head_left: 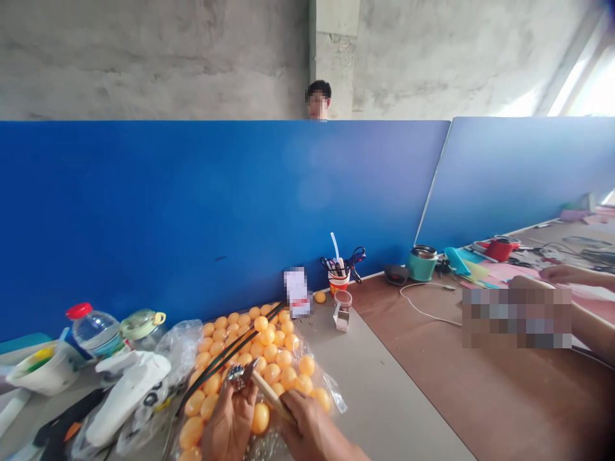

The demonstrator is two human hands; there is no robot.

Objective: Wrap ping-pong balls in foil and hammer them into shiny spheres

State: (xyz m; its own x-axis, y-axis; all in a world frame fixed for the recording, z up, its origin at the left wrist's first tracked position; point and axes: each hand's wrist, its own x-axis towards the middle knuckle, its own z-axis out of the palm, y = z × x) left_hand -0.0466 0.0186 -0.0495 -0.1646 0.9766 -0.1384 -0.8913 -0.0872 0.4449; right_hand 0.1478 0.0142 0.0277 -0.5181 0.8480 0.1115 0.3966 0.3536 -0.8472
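Shiny silver lump (236, 376) sits pinched in our left hand (229, 415), the nearer one, at ten o'clock from our right hand (308, 421), which is wrapped round a wooden stick (270, 394) that points its long way between ten and eleven o'clock.

A bare concrete wall (144, 57), blue partition (192, 192) and cluttered worktables (408, 384) suggest a workshop.
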